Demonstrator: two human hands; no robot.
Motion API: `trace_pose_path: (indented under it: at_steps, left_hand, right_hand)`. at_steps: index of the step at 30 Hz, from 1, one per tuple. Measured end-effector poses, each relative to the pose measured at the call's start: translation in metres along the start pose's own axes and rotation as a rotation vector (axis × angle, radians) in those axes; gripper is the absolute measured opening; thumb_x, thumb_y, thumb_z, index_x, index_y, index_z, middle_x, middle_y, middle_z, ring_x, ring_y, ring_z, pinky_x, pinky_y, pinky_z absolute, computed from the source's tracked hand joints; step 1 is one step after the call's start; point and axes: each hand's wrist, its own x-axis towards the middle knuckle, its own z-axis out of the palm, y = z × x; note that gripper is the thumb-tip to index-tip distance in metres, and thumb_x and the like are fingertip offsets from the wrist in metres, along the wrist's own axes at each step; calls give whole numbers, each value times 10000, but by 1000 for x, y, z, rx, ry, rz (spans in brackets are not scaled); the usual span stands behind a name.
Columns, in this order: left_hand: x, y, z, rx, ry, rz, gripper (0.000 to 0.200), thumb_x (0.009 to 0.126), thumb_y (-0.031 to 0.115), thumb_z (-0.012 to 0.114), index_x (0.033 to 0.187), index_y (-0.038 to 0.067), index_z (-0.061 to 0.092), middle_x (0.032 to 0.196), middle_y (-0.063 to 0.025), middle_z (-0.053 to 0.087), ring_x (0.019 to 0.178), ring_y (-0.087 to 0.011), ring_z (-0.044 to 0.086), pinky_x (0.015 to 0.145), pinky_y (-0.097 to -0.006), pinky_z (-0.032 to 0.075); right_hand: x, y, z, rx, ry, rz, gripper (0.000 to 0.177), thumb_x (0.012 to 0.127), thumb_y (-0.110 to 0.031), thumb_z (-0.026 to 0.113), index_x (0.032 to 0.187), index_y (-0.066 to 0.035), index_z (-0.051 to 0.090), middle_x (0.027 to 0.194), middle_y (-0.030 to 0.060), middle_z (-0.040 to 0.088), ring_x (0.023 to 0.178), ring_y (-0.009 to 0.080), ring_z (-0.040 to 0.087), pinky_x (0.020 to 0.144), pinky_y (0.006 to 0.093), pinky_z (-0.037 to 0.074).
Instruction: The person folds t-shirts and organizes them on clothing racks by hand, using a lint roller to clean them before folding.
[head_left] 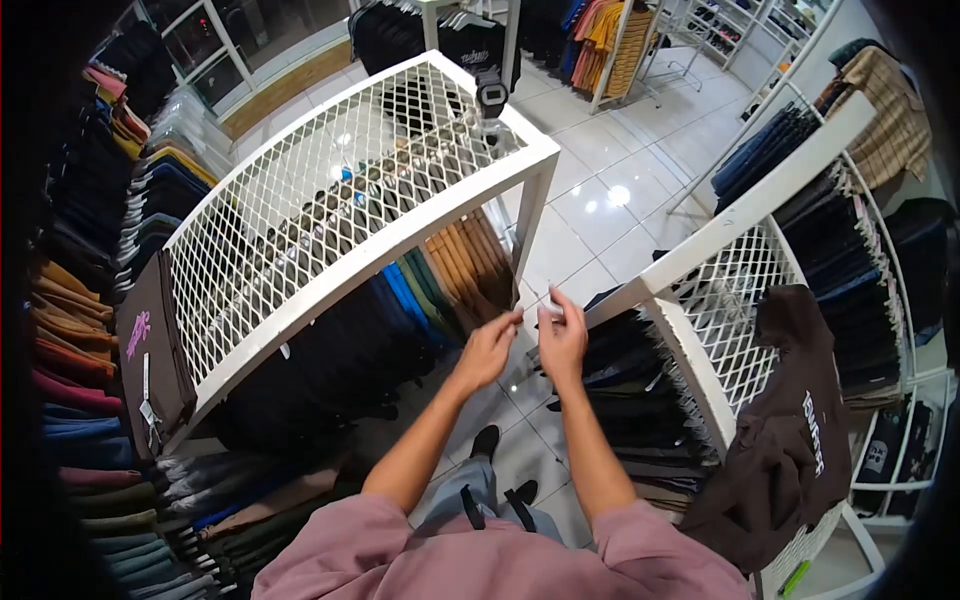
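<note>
My left hand [487, 352] is held in mid-air in front of me, fingers bent and pressed together at the tips. What they hold, if anything, is too small to make out. Just to its right, apart from it, my right hand [564, 338] is raised with thumb and index finger separated, and nothing shows in it. Both hands hover over the tiled aisle, between a white mesh-topped clothes rack [400, 250] on the left and another white rack [690, 375] on the right. Brown and tan garments [468, 262] hang beneath the left rack, nearest my left hand.
A dark brown printed garment [790, 430] drapes over the right rack. A folded brown garment [155, 350] with a tag lies at the left rack's end. A black device [491, 93] sits on that rack's far corner. A green pen-like item [795, 578] lies lower right.
</note>
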Motion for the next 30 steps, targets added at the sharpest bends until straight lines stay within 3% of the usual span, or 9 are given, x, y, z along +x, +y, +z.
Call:
trace_pose_path:
  at_steps: [3, 7, 13, 17, 18, 24, 26, 30]
  left_hand:
    - [-40, 49, 9, 20, -96, -40, 379, 1049, 136, 492, 1398, 13, 572, 1277, -180, 690, 1195, -267, 663, 1016, -355, 488]
    - [-65, 109, 31, 10, -240, 81, 375, 1048, 128, 498, 1399, 25, 577, 1247, -180, 704, 1170, -271, 676, 996, -362, 503]
    - [-77, 176, 96, 13, -437, 380, 366, 1020, 100, 557, 1380, 53, 599, 1193, -169, 703, 1060, -259, 687, 916, -348, 526]
    - [-86, 209, 146, 41, -537, 538, 322, 1001, 131, 622, 1307, 39, 655, 1154, -160, 723, 1068, -266, 703, 946, -347, 527]
    - [-88, 211, 160, 20, -523, 601, 303, 980, 155, 635, 1255, 36, 678, 1132, -195, 713, 1028, -333, 709, 878, -391, 551]
    - [-100, 257, 213, 168, -489, 745, 325, 954, 224, 685, 1227, 45, 686, 1168, -186, 697, 1106, -349, 644, 980, -427, 494]
    - [-95, 258, 233, 213, -324, 874, 360, 944, 240, 707, 1238, 34, 681, 1165, -192, 689, 1083, -362, 653, 940, -414, 510]
    - [-69, 258, 263, 449, -120, 961, 527, 917, 403, 719, 1278, 23, 660, 1201, -179, 674, 1121, -359, 606, 990, -440, 456]
  right_hand:
    - [-58, -49, -52, -19, 32, -42, 335, 940, -44, 670, 1276, -45, 677, 1107, 98, 622, 852, 143, 650, 689, 252, 528]
    - [-120, -98, -119, -140, 111, -24, 299, 924, 0, 673, 1217, -43, 714, 1065, 76, 624, 791, 109, 633, 649, 234, 517]
    - [-174, -120, -214, -379, 396, -66, 281, 943, -20, 667, 1218, -51, 716, 1046, 95, 624, 785, 156, 637, 646, 263, 532]
    - [-213, -118, -275, -487, 655, -98, 258, 933, -22, 670, 1184, -45, 724, 1021, 112, 640, 806, 219, 652, 683, 296, 543]
    - [-226, -117, -289, -518, 713, -97, 257, 927, -21, 673, 1178, -43, 725, 1017, 113, 639, 805, 226, 652, 688, 302, 541]
    - [-281, -109, -382, -754, 1074, -51, 237, 919, -76, 681, 1150, -48, 727, 1030, 131, 643, 925, 320, 653, 815, 403, 524]
    - [-289, -101, -410, -944, 1135, 18, 321, 911, -209, 718, 1203, -77, 699, 1105, 138, 610, 1061, 348, 600, 917, 448, 474]
    - [-285, -87, -446, -978, 1187, 213, 469, 874, -387, 751, 1217, -74, 690, 1119, 153, 607, 1086, 366, 585, 968, 477, 453]
